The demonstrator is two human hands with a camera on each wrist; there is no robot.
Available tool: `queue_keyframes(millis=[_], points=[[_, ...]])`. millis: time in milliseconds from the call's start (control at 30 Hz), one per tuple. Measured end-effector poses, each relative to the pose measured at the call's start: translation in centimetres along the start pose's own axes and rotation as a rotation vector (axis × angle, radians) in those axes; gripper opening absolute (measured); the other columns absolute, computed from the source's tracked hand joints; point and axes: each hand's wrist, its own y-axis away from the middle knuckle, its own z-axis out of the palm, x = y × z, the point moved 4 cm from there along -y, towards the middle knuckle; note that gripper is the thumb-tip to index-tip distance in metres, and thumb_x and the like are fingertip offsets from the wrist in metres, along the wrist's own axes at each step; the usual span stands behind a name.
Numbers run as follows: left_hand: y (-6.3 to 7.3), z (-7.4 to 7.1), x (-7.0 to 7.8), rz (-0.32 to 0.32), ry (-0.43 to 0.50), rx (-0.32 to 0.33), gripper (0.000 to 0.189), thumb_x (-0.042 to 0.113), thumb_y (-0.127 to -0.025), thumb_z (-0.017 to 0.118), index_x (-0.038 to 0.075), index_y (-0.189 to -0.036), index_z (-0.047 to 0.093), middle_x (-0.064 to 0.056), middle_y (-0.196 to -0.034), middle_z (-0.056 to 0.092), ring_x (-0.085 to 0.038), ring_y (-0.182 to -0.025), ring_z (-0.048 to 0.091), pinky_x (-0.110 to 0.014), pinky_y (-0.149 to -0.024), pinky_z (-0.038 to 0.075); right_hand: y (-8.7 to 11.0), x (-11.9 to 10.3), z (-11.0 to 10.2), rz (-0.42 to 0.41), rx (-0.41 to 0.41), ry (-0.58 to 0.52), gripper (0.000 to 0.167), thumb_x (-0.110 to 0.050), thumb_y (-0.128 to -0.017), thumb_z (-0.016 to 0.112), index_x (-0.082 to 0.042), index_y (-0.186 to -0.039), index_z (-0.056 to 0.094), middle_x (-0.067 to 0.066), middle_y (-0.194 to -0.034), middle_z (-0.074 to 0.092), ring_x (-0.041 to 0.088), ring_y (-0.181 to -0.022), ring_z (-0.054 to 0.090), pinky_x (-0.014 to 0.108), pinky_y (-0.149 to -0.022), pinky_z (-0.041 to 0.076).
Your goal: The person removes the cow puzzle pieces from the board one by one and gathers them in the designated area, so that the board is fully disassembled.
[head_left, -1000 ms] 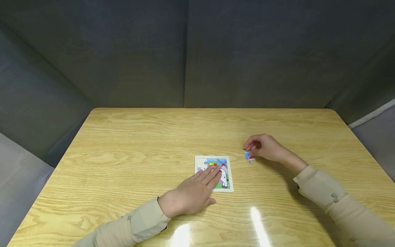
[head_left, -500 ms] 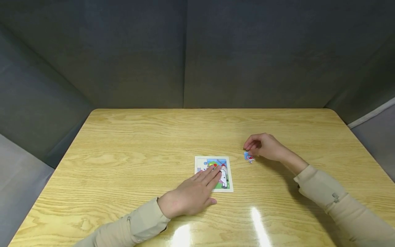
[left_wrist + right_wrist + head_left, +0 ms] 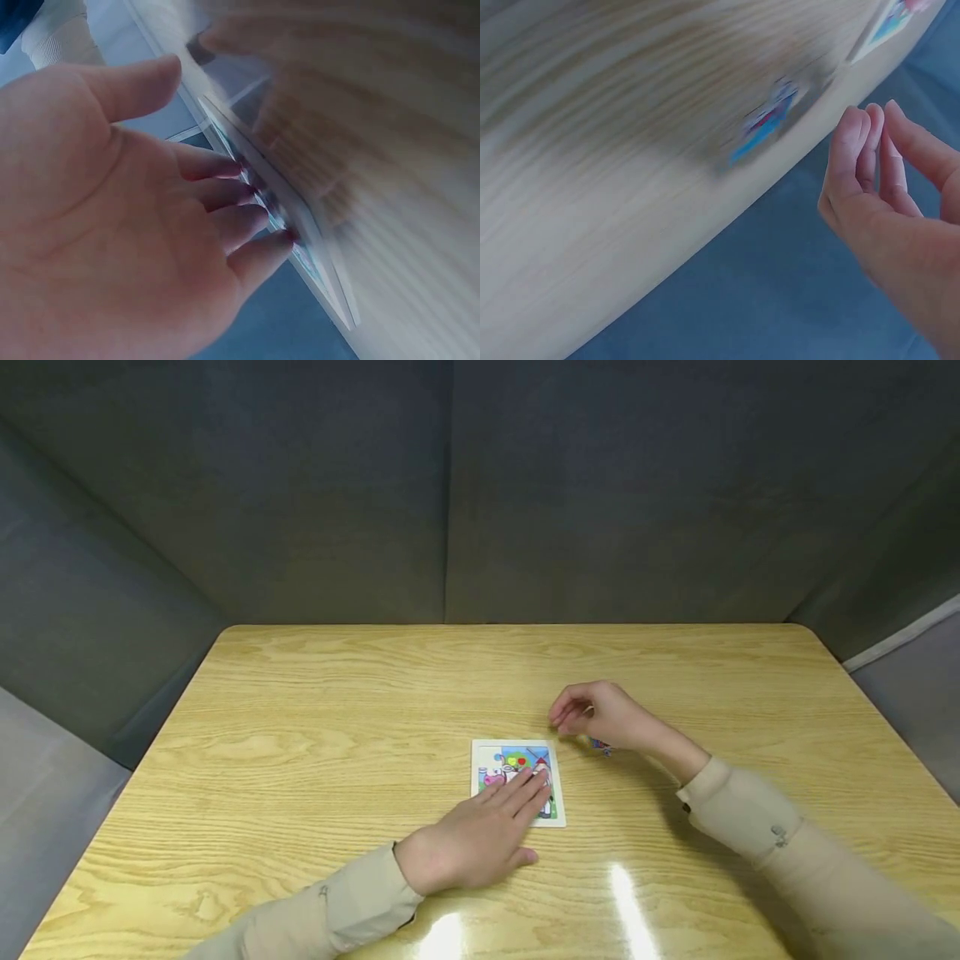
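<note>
A small square jigsaw puzzle (image 3: 511,752) in a white frame lies on the table, its picture showing a cow, fruit and a windmill. The upper left of its picture area is pale and bare. My left hand (image 3: 480,835) rests on the puzzle, fingers straight, covering its lower middle. My right hand (image 3: 600,714) is just beyond the frame's upper right corner, with fingers bent and thumb tip close to them. Nothing shows between those fingertips in the right wrist view. On the table lies a blue and red puzzle piece (image 3: 765,124), partly hidden behind the right hand in the head view.
The wooden table (image 3: 337,693) has a straight far edge, with dark grey partition panels (image 3: 337,493) standing behind it and at both sides. Bright light reflections (image 3: 630,910) show on the near part of the tabletop.
My right hand has moved left from the loose puzzle piece toward the puzzle; the piece stays on the table. My left hand has slid slightly right over the puzzle, uncovering the cow's pink muzzle.
</note>
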Motion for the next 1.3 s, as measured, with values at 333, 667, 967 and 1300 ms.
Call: queue_keyframes(millis=[333, 667, 967, 1300], points=[[-0.5, -0.1, 0.4, -0.006, -0.002, -0.028, 0.071, 0.043, -0.103, 0.043, 0.004, -0.157, 0.017, -0.01, -0.164, 0.004, -0.022, -0.149, 0.001, -0.04, -0.118, 0.016, -2.3, -2.4, 3.9, -0.02, -0.103, -0.078, 0.008, 0.008, -0.087, 0.067, 0.004, -0.093, 0.069, 0.012, -0.09, 0.07, 0.024, -0.082, 0.068, 0.027, -0.074, 0.056], [-0.5, 0.0, 0.5, -0.014, -0.057, -0.031, 0.072, 0.044, -0.103, 0.043, 0.004, -0.157, 0.017, -0.011, -0.164, 0.004, -0.022, -0.149, 0.001, -0.041, -0.118, 0.02, -2.7, -2.8, 4.9, -0.009, -0.089, 0.008, 0.007, 0.006, -0.086, 0.069, -0.001, -0.088, 0.071, 0.005, -0.083, 0.069, 0.013, -0.075, 0.065, 0.025, -0.071, 0.055], [-0.5, -0.1, 0.6, -0.022, -0.06, -0.047, 0.073, 0.044, -0.103, 0.042, 0.005, -0.157, 0.014, -0.011, -0.164, 0.001, -0.021, -0.149, -0.001, -0.04, -0.118, 0.018, -2.8, -2.9, 5.2, 0.03, -0.092, 0.018, 0.007, 0.004, -0.086, 0.071, -0.003, -0.086, 0.07, 0.003, -0.08, 0.069, 0.013, -0.074, 0.064, 0.025, -0.069, 0.054], [-0.8, 0.1, 0.4, -0.018, -0.054, -0.054, 0.072, 0.044, -0.103, 0.042, 0.004, -0.157, 0.014, -0.011, -0.164, 0.001, -0.021, -0.149, -0.001, -0.041, -0.118, 0.019, -3.0, -3.5, 5.2, 0.005, -0.037, 0.106, 0.008, 0.004, -0.084, 0.073, -0.002, -0.088, 0.071, 0.004, -0.082, 0.069, 0.013, -0.074, 0.063, 0.025, -0.071, 0.054]])
